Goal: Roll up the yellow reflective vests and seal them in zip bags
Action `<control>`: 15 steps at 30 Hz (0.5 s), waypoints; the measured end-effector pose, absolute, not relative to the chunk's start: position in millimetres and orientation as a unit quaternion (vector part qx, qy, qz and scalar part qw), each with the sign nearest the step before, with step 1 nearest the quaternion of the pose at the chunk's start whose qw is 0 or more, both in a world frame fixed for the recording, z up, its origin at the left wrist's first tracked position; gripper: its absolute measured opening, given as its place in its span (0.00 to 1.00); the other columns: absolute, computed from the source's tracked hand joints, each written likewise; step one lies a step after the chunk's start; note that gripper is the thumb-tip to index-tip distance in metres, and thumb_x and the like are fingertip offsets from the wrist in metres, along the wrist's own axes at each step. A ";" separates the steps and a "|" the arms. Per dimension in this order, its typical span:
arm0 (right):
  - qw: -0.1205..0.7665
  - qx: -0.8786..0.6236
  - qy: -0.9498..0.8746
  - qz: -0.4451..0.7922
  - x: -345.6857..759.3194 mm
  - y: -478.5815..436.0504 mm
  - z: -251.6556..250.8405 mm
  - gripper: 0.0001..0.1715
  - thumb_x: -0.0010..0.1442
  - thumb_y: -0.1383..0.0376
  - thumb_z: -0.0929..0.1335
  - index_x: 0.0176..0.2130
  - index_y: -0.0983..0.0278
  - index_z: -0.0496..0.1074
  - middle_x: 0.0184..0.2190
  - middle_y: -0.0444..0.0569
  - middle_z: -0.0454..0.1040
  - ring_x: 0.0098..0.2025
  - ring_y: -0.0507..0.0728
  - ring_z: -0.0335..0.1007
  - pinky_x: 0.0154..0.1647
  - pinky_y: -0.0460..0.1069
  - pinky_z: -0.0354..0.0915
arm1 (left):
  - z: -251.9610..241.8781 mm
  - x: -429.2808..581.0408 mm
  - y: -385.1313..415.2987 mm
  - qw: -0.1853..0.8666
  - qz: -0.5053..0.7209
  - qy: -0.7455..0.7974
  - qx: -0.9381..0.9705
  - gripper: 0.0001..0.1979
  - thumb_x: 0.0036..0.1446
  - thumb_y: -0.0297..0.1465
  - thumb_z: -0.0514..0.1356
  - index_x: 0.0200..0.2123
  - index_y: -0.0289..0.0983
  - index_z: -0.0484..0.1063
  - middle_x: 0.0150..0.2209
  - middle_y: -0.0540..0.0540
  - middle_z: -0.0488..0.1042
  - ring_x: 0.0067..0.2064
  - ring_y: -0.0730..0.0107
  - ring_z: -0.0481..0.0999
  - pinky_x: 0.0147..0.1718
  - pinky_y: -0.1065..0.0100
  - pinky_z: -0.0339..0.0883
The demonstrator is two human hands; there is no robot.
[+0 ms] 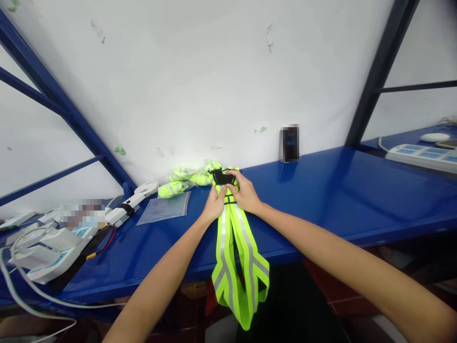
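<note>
Safety vest (238, 267) of neon-yellow webbing, each flat strap carrying a shiny grey stripe down its middle, hangs in long loops over the front edge of the glossy blue table (339, 200). Its upper end lies on the tabletop, where both hands meet. The left hand (214, 205) is closed on the straps from the left, thumb pressed on top. The right hand (245, 193) grips from the right, fingers curled over the black band (222, 177) that gathers the straps at the top. The two hands touch each other.

Left of them a flat, clear plastic bag (164, 208) with a coloured zip edge lies on the table. Just behind it sits a crumpled bundle of more yellow straps (183, 181), partly in clear wrapping. A white handheld fan (140, 194) with a round grilled head lies further left, beside white plastic boxes (46, 252) and a looping white cable (24, 300).

At the back, a small dark upright object (290, 143), blurred, stands against the rough white wall (214, 71). Far right lies a long white power strip (421, 155).
</note>
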State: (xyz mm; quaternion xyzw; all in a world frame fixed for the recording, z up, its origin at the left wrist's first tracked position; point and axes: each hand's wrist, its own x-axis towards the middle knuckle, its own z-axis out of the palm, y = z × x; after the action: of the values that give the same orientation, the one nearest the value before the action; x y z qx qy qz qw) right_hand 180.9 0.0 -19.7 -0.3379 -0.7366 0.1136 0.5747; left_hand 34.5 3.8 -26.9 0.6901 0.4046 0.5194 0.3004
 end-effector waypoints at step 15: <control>0.588 -0.316 -0.737 0.102 181.9 1.7 -19.6 0.22 0.61 0.69 0.62 0.55 0.61 0.64 0.51 0.54 0.72 0.53 0.61 0.68 0.55 0.56 0.63 | -18.3 28.6 -1.4 0.443 0.475 0.341 0.680 0.34 0.54 0.36 0.65 0.61 0.35 0.57 0.59 0.39 0.68 0.61 0.55 0.66 0.60 0.57 0.56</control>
State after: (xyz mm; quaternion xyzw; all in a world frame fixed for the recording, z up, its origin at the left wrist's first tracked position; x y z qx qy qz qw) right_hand 181.9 1.7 -19.6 -0.3165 -0.7371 0.1024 0.5882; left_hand 28.6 -1.4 -18.3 0.6802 0.3406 0.4746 0.4428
